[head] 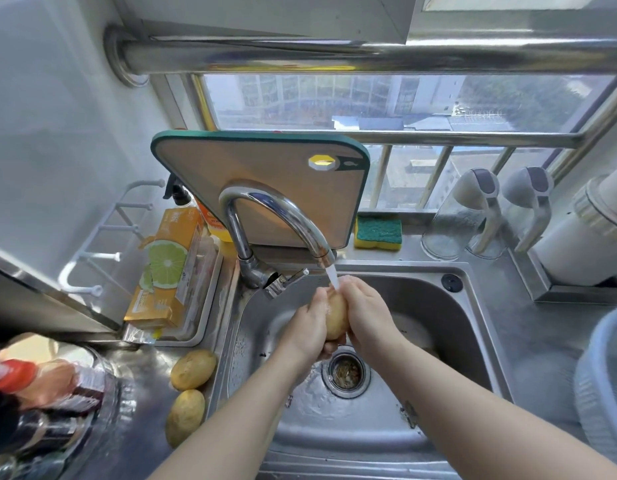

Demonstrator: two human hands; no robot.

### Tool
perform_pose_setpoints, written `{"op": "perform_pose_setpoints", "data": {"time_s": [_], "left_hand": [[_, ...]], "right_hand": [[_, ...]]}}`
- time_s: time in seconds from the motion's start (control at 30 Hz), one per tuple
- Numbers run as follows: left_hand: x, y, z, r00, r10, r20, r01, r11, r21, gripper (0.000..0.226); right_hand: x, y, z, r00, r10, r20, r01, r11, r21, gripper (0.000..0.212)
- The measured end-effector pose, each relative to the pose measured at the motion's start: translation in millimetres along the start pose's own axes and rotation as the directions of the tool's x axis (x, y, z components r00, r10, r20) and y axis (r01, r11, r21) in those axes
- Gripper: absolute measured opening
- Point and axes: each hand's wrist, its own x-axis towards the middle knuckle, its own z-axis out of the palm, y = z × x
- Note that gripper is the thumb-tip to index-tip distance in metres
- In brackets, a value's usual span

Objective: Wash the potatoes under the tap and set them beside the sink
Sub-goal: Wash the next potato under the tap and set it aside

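A yellow-brown potato [336, 317] is held upright over the steel sink [452, 317], pressed between my left hand [309, 323] and my right hand [364, 311]. Water runs from the curved chrome tap [276, 211] onto the top of the potato and my fingers. Two more potatoes lie on the steel counter left of the sink, one [193, 369] above the other [185, 417]. The drain strainer [347, 372] sits just below my hands.
A cutting board [265, 171] leans behind the tap. An orange box [168, 268] sits in a tray at the left, a sponge [378, 233] at the back, glass jugs [473, 216] and a white container [587, 244] to the right. Bottles [40, 393] stand at lower left.
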Motion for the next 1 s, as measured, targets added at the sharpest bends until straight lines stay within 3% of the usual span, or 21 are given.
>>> {"op": "perform_pose_setpoints", "data": {"time_s": [0.17,0.3,0.47,0.67,0.77,0.87,1.0], "left_hand": [[-6,-3,-5,0.981,0.182,0.073,-0.187,0.98,0.065,0.055],[-7,0,-5,0.985,0.151,0.083,-0.152,0.988,0.018,0.05],[0,4,5,0.993,0.115,-0.025,-0.115,0.993,-0.022,0.027],[5,4,9,0.992,-0.029,-0.121,0.024,0.999,-0.046,0.037],[3,6,6,0.991,0.056,-0.121,-0.049,0.997,0.062,0.038],[6,2,-7,0.98,0.198,-0.014,-0.186,0.94,0.286,0.031],[8,-5,-18,0.977,0.159,0.142,-0.201,0.908,0.368,0.042]], "right_hand": [[9,-3,11,0.987,0.154,-0.044,-0.144,0.974,0.178,0.039],[5,-6,9,0.984,0.173,-0.04,-0.161,0.963,0.217,0.029],[2,-1,6,0.995,0.078,-0.064,-0.066,0.983,0.171,0.023],[-2,10,-2,0.984,-0.127,-0.122,0.126,0.992,-0.011,0.03],[1,6,-2,0.997,-0.077,-0.011,0.078,0.997,0.009,0.03],[3,4,-12,0.991,0.017,0.132,-0.003,0.994,-0.111,0.019],[3,-4,-23,0.969,0.13,0.212,-0.077,0.967,-0.242,0.032]]}}
